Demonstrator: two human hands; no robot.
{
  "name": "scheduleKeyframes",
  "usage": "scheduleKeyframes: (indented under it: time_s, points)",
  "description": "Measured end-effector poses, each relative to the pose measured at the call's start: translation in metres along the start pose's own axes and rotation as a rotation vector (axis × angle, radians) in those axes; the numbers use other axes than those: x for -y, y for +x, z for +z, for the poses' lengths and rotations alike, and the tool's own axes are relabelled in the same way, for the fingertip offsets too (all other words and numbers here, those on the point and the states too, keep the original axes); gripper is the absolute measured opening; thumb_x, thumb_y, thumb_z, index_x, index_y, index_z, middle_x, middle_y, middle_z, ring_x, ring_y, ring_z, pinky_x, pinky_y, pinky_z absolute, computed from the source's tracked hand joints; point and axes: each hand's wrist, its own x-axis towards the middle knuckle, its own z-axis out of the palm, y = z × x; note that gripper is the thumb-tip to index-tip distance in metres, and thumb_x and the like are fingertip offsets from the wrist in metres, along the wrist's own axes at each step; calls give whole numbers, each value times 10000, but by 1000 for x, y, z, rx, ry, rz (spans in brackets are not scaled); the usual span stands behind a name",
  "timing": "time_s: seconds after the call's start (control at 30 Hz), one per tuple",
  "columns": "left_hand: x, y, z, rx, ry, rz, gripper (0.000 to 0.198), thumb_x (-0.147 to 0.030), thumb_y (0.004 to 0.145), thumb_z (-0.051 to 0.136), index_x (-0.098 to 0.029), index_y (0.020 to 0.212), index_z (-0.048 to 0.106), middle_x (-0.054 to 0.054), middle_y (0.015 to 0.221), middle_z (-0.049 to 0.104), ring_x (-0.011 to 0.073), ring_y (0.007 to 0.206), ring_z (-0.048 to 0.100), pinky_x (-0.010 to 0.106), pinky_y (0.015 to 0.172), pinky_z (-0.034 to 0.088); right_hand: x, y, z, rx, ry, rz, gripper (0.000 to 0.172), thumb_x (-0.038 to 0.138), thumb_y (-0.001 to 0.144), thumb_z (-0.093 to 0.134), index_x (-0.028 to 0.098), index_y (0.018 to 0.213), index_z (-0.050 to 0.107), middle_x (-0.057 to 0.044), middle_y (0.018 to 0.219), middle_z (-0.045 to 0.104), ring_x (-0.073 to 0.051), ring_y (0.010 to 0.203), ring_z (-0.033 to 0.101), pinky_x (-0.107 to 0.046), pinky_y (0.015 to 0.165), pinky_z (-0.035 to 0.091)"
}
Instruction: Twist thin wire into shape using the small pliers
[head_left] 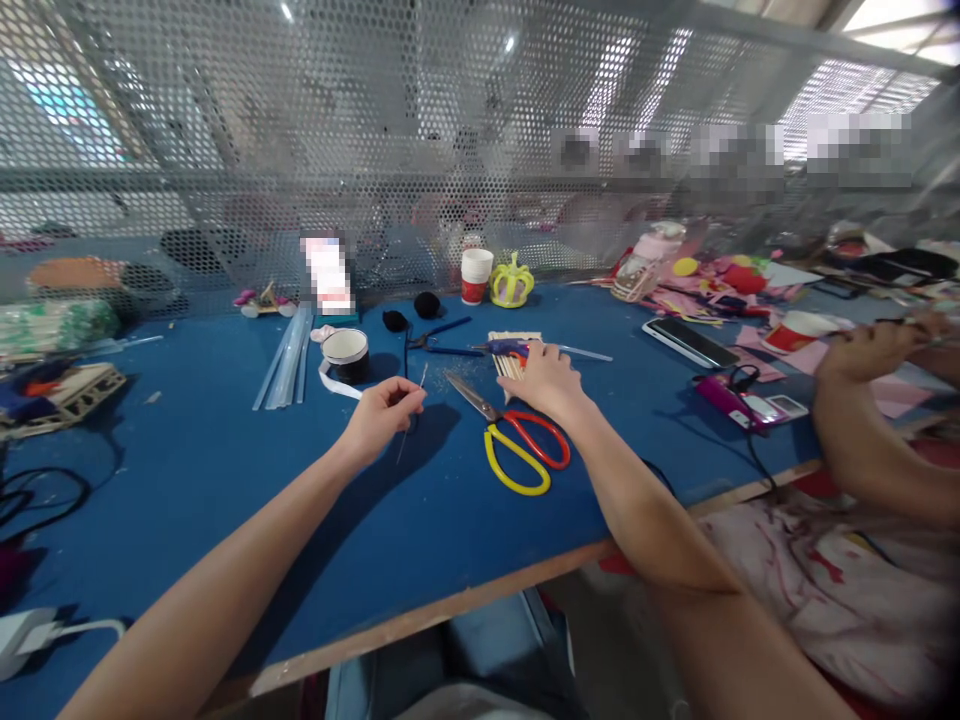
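Note:
My left hand [382, 415] pinches a thin wire-like piece [403, 440] between thumb and fingers, above the blue table. My right hand [546, 380] is closed over the blue glue gun [504, 347] with an orange trigger, which lies on a small rack of wooden sticks [508, 368]. A clear glue stick [592, 354] sticks out behind the gun. Between my hands lie scissors [491, 412] with one red and one yellow handle, blades partly apart. Behind them are blue-handled pliers [442, 338]. A roll of white ribbon [345, 350] is beyond my left hand.
Clear glue sticks [285, 360] lie at left near a lit phone [328, 275]. Paper cups [476, 275] and a yellow crown-shaped piece [512, 282] stand by the mesh screen [450, 130]. At right are a phone [690, 342], a purple device [739, 400] and another person's arm [855, 420].

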Motion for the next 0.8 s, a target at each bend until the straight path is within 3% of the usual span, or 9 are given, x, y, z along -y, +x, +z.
scheduleKeyframes:
  time_s: [0.3, 0.4, 0.47, 0.53, 0.67, 0.8]
  points:
    - [-2, -1, 3, 3, -25, -10, 205, -328, 714, 641, -144, 733, 552, -29, 601, 522, 20, 422, 322, 187, 418, 232, -16, 19, 1, 6, -17, -30, 767, 558, 676, 566, 134, 1275, 343, -207, 1251, 419, -393, 1112, 418, -531, 847, 367]
    - [-6, -3, 5, -9, -32, -3, 204, -322, 709, 646, -141, 724, 553, -28, 596, 520, 19, 420, 317, 189, 417, 226, -16, 12, -2, -115, 4, -78, 807, 584, 660, 599, 106, 1273, 382, -227, 1240, 433, -410, 1128, 403, -552, 876, 332]
    - [-8, -5, 6, -16, -44, 3, 207, -325, 708, 647, -140, 721, 554, -27, 594, 518, 19, 422, 319, 189, 418, 225, -10, 1, -9, -267, 89, -179, 714, 532, 677, 627, 107, 1226, 457, -208, 1215, 468, -376, 1148, 398, -507, 911, 324]
    - [-11, -7, 8, -15, -60, 14, 209, -332, 711, 646, -143, 726, 556, -25, 599, 524, 21, 428, 330, 189, 424, 236, 1, -14, -17, -327, 298, -370, 448, 449, 768, 571, 148, 1100, 566, -141, 1125, 553, -281, 1084, 475, -406, 894, 371]
    - [-15, -13, 15, -20, -102, 58, 218, -341, 717, 648, -147, 755, 557, -15, 622, 554, 28, 441, 354, 190, 439, 260, 34, -46, -23, -68, 737, -648, 225, 365, 817, 525, 181, 821, 654, -50, 846, 654, -161, 772, 590, -295, 706, 451]
    - [-18, -19, 21, -38, -123, 110, 217, -343, 726, 648, -146, 756, 560, -23, 607, 536, 32, 457, 355, 184, 440, 257, 59, -61, -11, 87, 997, -645, 178, 322, 789, 560, 169, 822, 644, -42, 819, 663, -147, 756, 599, -281, 693, 463]
